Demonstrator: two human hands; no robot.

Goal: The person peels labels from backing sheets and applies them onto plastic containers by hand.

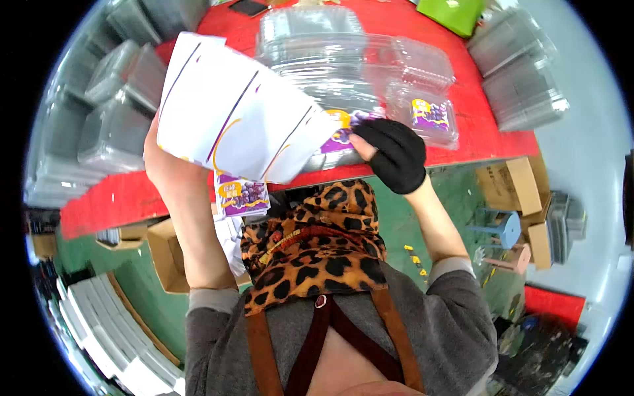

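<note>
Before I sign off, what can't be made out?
Head view:
- Fingertips of the left hand: behind the white paper.
- Whether the right hand grips the purple label: its glove covers the contact.
- Green bag: cut by the top edge.
- Fine print on the labelled container: too small.

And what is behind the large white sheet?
Around the white sheet, part of the left hand and clear containers show; the rest of the hand and whatever lies directly behind are covered.

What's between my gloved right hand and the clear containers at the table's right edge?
In the head view, a clear container with a purple label, then a strip of red tabletop.
</note>
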